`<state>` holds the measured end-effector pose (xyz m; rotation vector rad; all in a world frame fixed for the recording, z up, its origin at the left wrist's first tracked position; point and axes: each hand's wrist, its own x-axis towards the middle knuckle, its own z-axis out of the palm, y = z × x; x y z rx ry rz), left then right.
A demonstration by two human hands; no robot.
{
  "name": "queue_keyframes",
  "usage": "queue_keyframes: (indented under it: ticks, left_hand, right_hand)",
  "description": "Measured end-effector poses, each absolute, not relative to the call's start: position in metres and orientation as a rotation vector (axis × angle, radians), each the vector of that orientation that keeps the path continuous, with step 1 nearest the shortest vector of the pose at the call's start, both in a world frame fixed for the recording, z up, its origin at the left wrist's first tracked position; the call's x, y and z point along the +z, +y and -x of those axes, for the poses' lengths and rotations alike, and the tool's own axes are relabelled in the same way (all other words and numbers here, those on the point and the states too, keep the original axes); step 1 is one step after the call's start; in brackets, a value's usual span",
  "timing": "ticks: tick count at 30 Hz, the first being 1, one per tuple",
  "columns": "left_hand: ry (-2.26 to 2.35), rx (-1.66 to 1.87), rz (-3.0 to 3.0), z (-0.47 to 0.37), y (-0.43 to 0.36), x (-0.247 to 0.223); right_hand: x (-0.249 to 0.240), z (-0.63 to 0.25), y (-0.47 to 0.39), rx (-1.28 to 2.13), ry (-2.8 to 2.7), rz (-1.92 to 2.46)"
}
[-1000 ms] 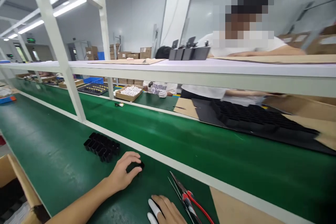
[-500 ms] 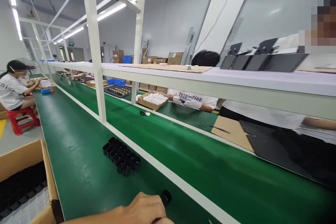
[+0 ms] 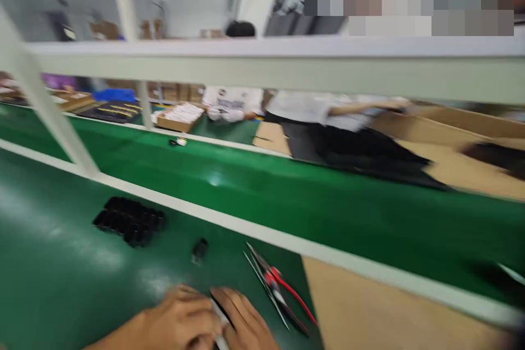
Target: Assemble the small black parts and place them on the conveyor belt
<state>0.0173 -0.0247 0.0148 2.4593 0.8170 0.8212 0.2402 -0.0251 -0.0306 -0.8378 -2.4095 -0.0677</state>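
Observation:
Both of my hands are close together at the bottom of the view, over the green table point(image 3: 61, 284). My left hand point(image 3: 182, 314) has its fingers curled on a small white and dark piece point(image 3: 221, 313). My right hand point(image 3: 246, 320) presses on the same piece from the other side; motion blurs its details. A single black cup-like part point(image 3: 199, 250) stands just beyond my hands. Further left sits a cluster of several black parts point(image 3: 129, 220). Right of my hands lie red-handled pliers point(image 3: 279, 284) and metal tweezers point(image 3: 266, 290).
A white rail point(image 3: 229, 221) separates my table from a green belt point(image 3: 254, 180). Cardboard point(image 3: 369, 306) lies at the lower right. Across the belt are co-workers, a box of white parts point(image 3: 180, 116) and black sheets point(image 3: 348, 147). A white shelf point(image 3: 266, 65) runs overhead.
The view has swung right and down. My right hand, the pliers and the tweezers now show, and both hands are together at a white and dark piece.

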Motion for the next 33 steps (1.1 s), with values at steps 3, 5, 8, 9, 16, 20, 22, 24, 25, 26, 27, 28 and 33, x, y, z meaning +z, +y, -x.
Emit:
queue_keyframes:
  ticks: [3, 5, 8, 9, 16, 20, 22, 24, 25, 26, 27, 28, 33]
  left_hand:
    - [0.668, 0.810, -2.559, -0.011, -0.019, 0.028]
    - [0.651, 0.865, -2.558, -0.009, -0.011, 0.028]
    - [0.622, 0.901, -2.541, -0.012, -0.004, 0.021]
    - [0.617, 0.912, -2.541, -0.014, -0.004, 0.020]
    - [0.684, 1.032, -2.596, -0.023, -0.001, 0.016]
    - [0.680, 1.070, -2.601, -0.023, 0.000, 0.018]
    - [0.672, 1.073, -2.590, -0.024, 0.001, 0.019]
    - [0.675, 1.069, -2.572, -0.024, 0.001, 0.019]
    - [0.678, 1.066, -2.561, -0.025, 0.001, 0.019]
    - [0.682, 1.061, -2.553, -0.025, 0.001, 0.018]
    - [0.684, 1.062, -2.546, -0.025, 0.000, 0.018]
    - [0.686, 1.065, -2.542, -0.025, 0.000, 0.018]
    - [0.696, 1.131, -2.543, -0.022, 0.000, 0.019]
  right_hand:
    - [-0.016, -0.238, -0.034, -0.013, -2.517, 0.942]
    - [-0.012, -0.237, -0.029, 0.002, -2.589, 0.947]
    - [-0.012, -0.239, -0.023, -0.079, -2.639, 0.936]
    - [-0.013, -0.240, -0.023, -0.101, -2.652, 0.931]
    - [-0.011, -0.240, -0.025, -0.099, -2.656, 0.916]
    - [-0.012, -0.239, -0.023, -0.086, -2.639, 0.923]
    - [-0.013, -0.239, -0.022, -0.083, -2.631, 0.928]
    - [-0.013, -0.239, -0.022, -0.076, -2.638, 0.926]
    - [-0.013, -0.239, -0.022, -0.074, -2.645, 0.924]
    - [-0.013, -0.238, -0.022, -0.071, -2.651, 0.925]
    - [-0.012, -0.238, -0.022, -0.068, -2.650, 0.931]
    - [-0.011, -0.238, -0.022, -0.062, -2.648, 0.932]
    - [-0.010, -0.241, -0.025, 0.004, -2.418, 1.010]
